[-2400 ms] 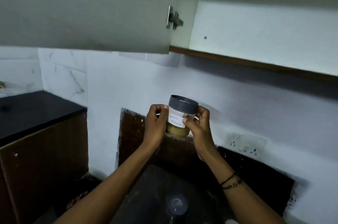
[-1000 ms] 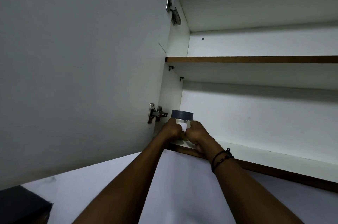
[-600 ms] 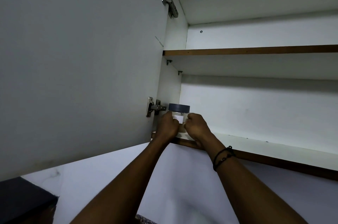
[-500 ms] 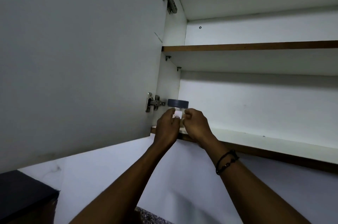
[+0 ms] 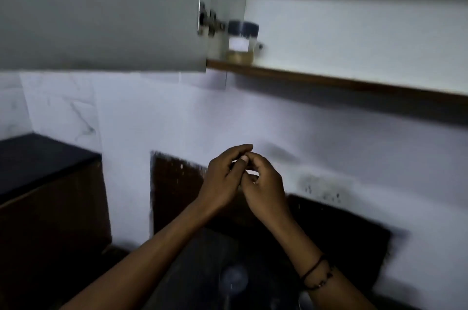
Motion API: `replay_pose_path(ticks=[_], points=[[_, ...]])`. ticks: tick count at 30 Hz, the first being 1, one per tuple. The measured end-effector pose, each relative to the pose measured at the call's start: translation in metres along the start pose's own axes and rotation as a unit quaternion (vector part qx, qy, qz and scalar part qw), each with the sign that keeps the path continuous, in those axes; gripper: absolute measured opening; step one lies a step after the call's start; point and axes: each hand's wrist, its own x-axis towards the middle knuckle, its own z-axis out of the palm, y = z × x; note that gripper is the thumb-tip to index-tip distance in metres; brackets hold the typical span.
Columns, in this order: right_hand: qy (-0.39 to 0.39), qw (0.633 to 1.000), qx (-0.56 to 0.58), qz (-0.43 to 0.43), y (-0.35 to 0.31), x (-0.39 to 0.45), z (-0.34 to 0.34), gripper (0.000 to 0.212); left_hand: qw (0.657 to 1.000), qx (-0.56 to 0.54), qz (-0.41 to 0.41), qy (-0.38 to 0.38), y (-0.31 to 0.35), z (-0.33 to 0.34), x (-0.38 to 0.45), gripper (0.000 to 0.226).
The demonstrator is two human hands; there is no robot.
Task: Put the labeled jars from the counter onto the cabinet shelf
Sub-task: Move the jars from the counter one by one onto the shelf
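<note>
Standing on the cabinet shelf point(image 5: 329, 81) at its far left end, the labeled jar point(image 5: 241, 42) sits upright, dark lid on top, white label facing out, a layer of yellowish contents at the bottom; it is close to the front edge and just beside the open door point(image 5: 101, 13) and its hinge point(image 5: 209, 22). Neither hand touches it. Both hang well below the shelf in front of the white wall: the left hand point(image 5: 222, 178) and the right hand point(image 5: 266, 188) meet at the fingertips, fingers loosely curled toward each other and holding nothing I can make out — the frame is blurred there. A dark band point(image 5: 315, 273) circles the right wrist. Below the forearms lies the dark surface point(image 5: 202, 271), dim and smeared, with a pale round shape point(image 5: 234, 278) on it that may be another jar's lid, though I cannot tell. My worry is the jar's place so near the shelf lip: a further jar slid in beside it, or a brush from a rising hand, could nudge it off the edge. The door hangs right beside it too — swung shut carelessly, it might clip the jar. In light this low, a reach down to the surface could also knock something over unseen.
</note>
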Motion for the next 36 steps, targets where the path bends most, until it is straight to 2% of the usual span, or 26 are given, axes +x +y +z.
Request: replay_pose_path(ticks=[4, 9, 15, 20, 25, 27, 32, 36], points=[[-0.050, 0.994, -0.053, 0.078, 0.056, -0.096, 0.023, 0.031, 0.996, 0.070, -0.011, -0.059, -0.055, 0.006, -0.104, 0.034], [-0.137, 0.970, -0.097, 0.177, 0.109, -0.224, 0.059, 0.024, 0.978, 0.101, -0.111, -0.148, -0.117, 0.007, -0.238, 0.038], [-0.245, 0.931, -0.130, 0.237, 0.134, -0.304, 0.084, 0.041, 0.949, 0.169, -0.160, -0.213, -0.159, -0.002, -0.322, 0.039], [-0.288, 0.918, -0.149, 0.230, 0.142, -0.325, 0.096, 0.060, 0.939, 0.211, -0.162, -0.218, -0.177, -0.003, -0.345, 0.037], [-0.312, 0.909, -0.158, 0.226, 0.147, -0.333, 0.099, 0.084, 0.928, 0.119, -0.319, -0.148, -0.181, -0.003, -0.354, 0.028], [-0.318, 0.910, -0.157, 0.213, 0.150, -0.338, 0.099, 0.094, 0.924, 0.071, -0.355, -0.124, -0.180, -0.002, -0.357, 0.026], [-0.306, 0.917, -0.115, 0.229, 0.155, -0.347, 0.105, 0.102, 0.914, 0.011, -0.397, -0.081, -0.179, 0.003, -0.360, 0.027], [-0.258, 0.922, -0.082, 0.278, 0.156, -0.345, 0.105, 0.099, 0.906, -0.005, -0.418, -0.070, -0.182, 0.004, -0.359, 0.029]])
